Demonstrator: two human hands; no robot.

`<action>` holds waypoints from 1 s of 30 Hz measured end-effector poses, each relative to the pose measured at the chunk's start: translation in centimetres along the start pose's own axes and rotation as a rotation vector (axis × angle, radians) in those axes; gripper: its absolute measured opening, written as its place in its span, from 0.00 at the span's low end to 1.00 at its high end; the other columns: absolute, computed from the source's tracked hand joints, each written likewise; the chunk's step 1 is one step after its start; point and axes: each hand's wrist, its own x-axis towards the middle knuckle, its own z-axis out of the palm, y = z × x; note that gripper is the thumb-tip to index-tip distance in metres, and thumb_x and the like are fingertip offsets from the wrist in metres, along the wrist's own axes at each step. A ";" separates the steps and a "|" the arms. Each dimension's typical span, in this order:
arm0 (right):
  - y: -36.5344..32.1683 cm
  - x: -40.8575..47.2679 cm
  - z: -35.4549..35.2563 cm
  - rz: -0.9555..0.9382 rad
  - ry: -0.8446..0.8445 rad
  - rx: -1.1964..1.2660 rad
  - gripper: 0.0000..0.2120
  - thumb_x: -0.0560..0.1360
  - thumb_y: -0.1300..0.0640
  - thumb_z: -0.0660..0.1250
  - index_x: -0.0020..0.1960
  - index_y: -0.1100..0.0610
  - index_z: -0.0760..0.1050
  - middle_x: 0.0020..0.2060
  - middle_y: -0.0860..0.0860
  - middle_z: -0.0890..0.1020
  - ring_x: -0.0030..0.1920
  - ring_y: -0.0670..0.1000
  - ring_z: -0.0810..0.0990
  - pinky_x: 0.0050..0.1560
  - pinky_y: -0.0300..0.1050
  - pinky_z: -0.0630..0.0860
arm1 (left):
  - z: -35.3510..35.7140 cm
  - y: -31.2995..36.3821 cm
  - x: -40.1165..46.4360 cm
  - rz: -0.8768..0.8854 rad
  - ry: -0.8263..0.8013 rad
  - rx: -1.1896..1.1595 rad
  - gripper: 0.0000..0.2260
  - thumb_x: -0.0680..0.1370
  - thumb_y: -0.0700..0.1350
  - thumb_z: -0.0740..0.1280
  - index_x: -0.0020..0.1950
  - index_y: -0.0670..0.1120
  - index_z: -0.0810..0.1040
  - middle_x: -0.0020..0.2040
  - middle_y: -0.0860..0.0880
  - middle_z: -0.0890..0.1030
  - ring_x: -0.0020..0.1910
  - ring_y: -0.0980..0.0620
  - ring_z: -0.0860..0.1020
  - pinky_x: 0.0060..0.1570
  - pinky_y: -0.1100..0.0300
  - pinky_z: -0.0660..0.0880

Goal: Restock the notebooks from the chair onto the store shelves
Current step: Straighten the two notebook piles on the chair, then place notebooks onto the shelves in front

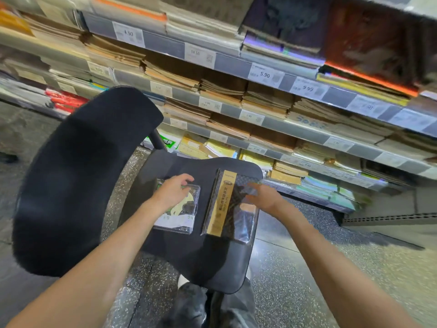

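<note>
On the chair (196, 261), both hands' grips rest loosely open on slick, film-wrapped notebooks (230, 204): light, stiff, best pinched at edges.

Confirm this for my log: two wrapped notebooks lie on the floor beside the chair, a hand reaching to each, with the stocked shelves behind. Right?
Not quite. The head view shows both on the chair seat, not the floor: the left hand on the green notebook, the right hand at the dark notebook. The stocked shelves do stand behind.
</note>
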 end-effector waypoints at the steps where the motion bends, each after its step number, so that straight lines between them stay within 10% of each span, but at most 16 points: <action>1: -0.6 -0.8 -1.0 0.000 0.000 -0.011 0.21 0.78 0.55 0.62 0.70 0.56 0.66 0.64 0.57 0.74 0.62 0.58 0.73 0.60 0.48 0.71 | -0.7 1.0 -0.2 0.005 -0.008 0.000 0.15 0.79 0.40 0.59 0.65 0.49 0.71 0.62 0.46 0.74 0.52 0.49 0.75 0.50 0.58 0.71; 30: -14.0 -23.6 -32.3 -0.190 0.513 -0.223 0.20 0.77 0.48 0.62 0.67 0.52 0.69 0.63 0.52 0.75 0.62 0.54 0.73 0.57 0.44 0.69 | -24.5 37.2 -14.8 0.568 0.145 0.391 0.17 0.78 0.49 0.63 0.67 0.53 0.69 0.65 0.49 0.73 0.58 0.51 0.74 0.56 0.58 0.70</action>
